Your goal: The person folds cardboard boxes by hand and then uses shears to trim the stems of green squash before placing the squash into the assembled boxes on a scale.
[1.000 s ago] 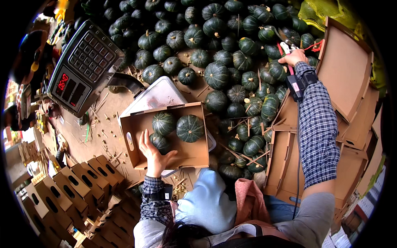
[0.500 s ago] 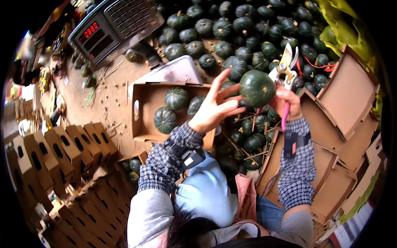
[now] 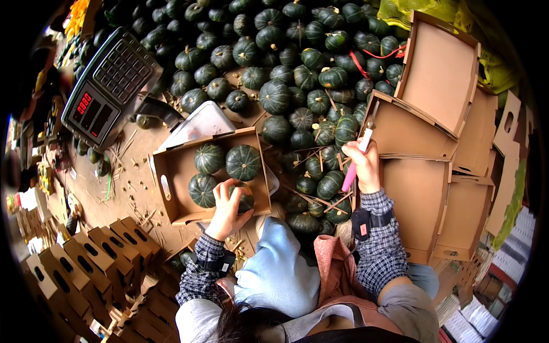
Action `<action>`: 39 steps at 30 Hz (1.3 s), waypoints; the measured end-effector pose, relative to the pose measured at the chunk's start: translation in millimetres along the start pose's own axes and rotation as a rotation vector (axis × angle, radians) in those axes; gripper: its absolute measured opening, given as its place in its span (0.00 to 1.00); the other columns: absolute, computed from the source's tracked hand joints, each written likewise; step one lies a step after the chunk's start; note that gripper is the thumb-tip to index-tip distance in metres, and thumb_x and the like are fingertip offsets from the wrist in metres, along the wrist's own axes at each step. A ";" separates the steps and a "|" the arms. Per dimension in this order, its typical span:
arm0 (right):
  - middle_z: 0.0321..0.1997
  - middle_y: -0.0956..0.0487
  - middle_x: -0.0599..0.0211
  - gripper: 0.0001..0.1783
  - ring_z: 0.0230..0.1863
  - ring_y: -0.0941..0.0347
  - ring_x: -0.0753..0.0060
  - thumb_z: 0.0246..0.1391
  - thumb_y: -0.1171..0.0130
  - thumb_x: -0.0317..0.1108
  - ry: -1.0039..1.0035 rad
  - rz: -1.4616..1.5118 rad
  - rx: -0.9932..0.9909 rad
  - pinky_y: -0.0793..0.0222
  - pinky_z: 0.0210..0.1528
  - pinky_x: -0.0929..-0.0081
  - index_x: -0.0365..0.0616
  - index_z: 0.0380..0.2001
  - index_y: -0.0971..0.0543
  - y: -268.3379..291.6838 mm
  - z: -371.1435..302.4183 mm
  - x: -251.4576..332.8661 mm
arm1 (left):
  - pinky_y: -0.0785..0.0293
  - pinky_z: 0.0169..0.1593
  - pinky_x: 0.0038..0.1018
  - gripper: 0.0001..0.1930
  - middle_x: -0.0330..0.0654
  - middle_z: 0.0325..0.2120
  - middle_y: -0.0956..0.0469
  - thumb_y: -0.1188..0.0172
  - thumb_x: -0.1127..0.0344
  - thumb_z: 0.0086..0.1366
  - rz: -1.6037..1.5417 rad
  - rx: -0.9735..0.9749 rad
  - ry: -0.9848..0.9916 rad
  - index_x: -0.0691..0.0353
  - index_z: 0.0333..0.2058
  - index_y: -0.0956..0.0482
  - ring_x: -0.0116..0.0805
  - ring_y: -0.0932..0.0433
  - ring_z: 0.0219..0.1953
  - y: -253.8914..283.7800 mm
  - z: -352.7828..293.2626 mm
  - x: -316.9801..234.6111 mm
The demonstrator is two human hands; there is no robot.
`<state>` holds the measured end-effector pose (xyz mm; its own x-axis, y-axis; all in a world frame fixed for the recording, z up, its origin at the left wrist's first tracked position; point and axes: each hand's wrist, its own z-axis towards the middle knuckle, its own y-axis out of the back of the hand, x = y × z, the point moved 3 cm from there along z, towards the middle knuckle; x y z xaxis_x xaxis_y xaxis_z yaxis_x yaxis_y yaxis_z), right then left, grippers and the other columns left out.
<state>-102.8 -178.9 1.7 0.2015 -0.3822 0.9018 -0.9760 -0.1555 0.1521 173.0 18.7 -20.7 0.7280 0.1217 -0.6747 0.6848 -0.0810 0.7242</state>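
The two hands are held apart. By the left hand (image 3: 227, 209), the fingers are curled over a dark green pumpkin (image 3: 246, 201) in the near right part of an open carton (image 3: 178, 168); how far the grip reaches beneath cannot be told. In the right hand (image 3: 366, 164), pruning shears (image 3: 349, 177) are gripped by the pink handle, blades pointed away from the body.

The held pumpkin is judged firm, hard-skinned and fairly heavy for its size, with a smooth rind that may slip. It is best taken around its widest part with spread fingers, with no weight put on the stem; the rind could be bruised by a drop.

Beside it in the carton, three more pumpkins (image 3: 209, 158) are seen. The carton appears to be carried by the platform (image 3: 205, 119) of a scale, whose display head (image 3: 111, 88) stands to the left. Red digits are lit there; the keypad legends are too small to be read, and no brand can be made out. Beyond, a heap of pumpkins (image 3: 275, 97) is spread, flanked by open cartons (image 3: 437, 74) on the right and stacked cartons (image 3: 86, 254) at the lower left.
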 end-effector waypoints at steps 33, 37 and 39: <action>0.39 0.28 0.60 0.34 0.43 0.33 0.60 0.30 0.30 0.36 0.426 -0.608 0.224 0.39 0.49 0.60 0.38 0.43 0.33 -72.2 -33.0 23.3 | 0.34 0.56 0.45 0.31 0.52 0.53 0.31 0.55 0.41 0.63 -2.330 -0.037 0.331 0.60 0.55 0.33 0.46 0.29 0.51 -17.5 113.2 -32.7; 0.40 0.32 0.58 0.40 0.46 0.37 0.55 0.26 0.30 0.41 0.663 -0.968 0.148 0.45 0.53 0.58 0.38 0.45 0.35 -53.1 -47.8 26.1 | 0.34 0.56 0.47 0.30 0.51 0.50 0.29 0.55 0.42 0.63 -2.373 0.018 0.433 0.63 0.52 0.31 0.47 0.28 0.51 -20.4 103.4 -36.9; 0.40 0.32 0.58 0.40 0.46 0.37 0.54 0.26 0.29 0.41 0.733 -0.970 0.141 0.46 0.54 0.58 0.38 0.45 0.35 -54.8 -49.1 36.0 | 0.33 0.56 0.46 0.30 0.50 0.51 0.29 0.55 0.43 0.63 -2.316 -0.022 0.431 0.62 0.53 0.32 0.46 0.29 0.52 -20.8 100.3 -43.9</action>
<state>-46.2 -139.4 45.7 0.7023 0.5435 0.4597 -0.4199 -0.2051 0.8841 130.1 -84.2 -20.5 -0.9965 0.0827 -0.0126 0.0484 0.4475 -0.8930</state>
